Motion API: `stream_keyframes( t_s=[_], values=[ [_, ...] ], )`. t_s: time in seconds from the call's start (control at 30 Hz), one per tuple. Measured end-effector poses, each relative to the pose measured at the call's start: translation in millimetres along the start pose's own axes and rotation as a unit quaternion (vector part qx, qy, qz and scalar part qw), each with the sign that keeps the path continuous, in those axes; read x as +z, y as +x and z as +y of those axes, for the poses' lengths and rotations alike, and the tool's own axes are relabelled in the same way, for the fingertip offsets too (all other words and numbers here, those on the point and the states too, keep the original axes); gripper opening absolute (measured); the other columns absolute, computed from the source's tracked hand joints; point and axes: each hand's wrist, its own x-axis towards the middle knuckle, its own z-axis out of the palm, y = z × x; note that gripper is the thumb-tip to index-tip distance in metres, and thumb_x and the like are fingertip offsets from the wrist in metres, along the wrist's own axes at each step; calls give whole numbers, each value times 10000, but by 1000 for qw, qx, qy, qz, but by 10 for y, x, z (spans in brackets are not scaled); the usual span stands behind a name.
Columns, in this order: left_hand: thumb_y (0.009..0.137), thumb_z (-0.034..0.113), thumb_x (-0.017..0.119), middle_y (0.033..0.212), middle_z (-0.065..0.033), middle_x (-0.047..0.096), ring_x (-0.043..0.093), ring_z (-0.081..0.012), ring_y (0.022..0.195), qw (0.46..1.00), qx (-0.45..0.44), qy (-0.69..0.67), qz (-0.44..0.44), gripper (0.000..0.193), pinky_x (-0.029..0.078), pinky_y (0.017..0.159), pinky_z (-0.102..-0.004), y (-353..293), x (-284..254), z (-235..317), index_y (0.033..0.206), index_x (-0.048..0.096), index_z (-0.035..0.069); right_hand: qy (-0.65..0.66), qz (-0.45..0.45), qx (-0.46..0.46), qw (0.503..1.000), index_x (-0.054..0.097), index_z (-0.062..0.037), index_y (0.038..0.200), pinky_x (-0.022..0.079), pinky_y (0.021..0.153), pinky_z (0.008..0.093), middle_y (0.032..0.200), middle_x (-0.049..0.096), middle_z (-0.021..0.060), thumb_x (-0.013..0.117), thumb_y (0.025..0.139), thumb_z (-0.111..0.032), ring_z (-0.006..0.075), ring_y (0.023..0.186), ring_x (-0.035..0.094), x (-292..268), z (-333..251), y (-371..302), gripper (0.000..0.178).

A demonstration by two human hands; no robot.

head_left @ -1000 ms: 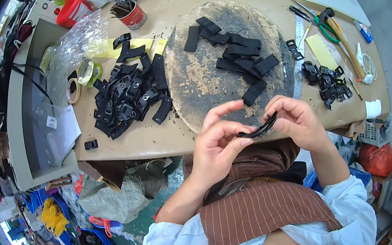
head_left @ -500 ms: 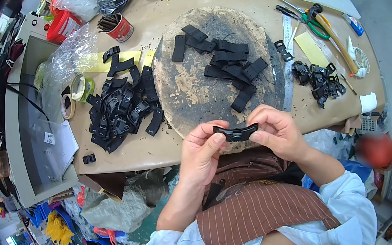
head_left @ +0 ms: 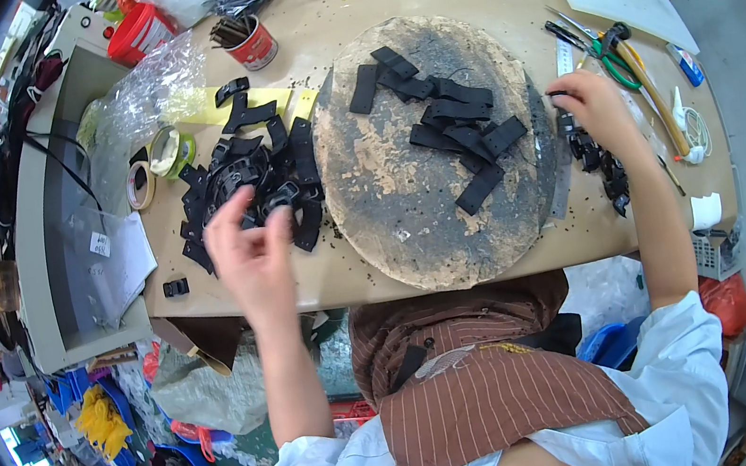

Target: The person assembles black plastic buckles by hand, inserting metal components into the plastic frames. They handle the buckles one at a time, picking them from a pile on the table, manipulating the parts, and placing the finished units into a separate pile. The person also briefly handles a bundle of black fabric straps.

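My left hand (head_left: 250,255) reaches over a heap of black webbing straps with buckles (head_left: 226,172) on the left of the table. Its thumb and fingers are spread, with nothing seen between them. At the right edge of the round worn block (head_left: 372,224), my right hand (head_left: 598,106) has its fingertips pinched on a small black buckle (head_left: 558,94), mostly hidden by the fingers. Just under that hand lies a group of loose black buckles (head_left: 586,151). Several flat black strap pieces (head_left: 461,111) are scattered over the block.
A red can of rods (head_left: 254,48) stands at the back left, near a green tape roll (head_left: 172,152). Pliers with green handles (head_left: 619,70) and a hammer (head_left: 653,89) lie at the right. A single buckle (head_left: 176,287) rests near the front left edge.
Both hands have parted from in front of the block. The left has let go of the buckled strap and gone to the left heap; the right has moved to the buckle at the right.
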Motion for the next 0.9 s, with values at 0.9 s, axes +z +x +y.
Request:
stream_keyframes(
  t_s=[0.9],
  values=[
    [846, 44, 596, 806, -83, 679, 640, -80, 704, 878, -160, -235, -385, 155, 512, 602, -237, -765, 436, 615, 982, 621, -26, 299, -81, -207, 928, 665, -26, 864, 516, 705, 298, 939, 627, 115, 722, 693, 8, 209, 824, 630, 293, -1495, -975, 184]
  ],
)
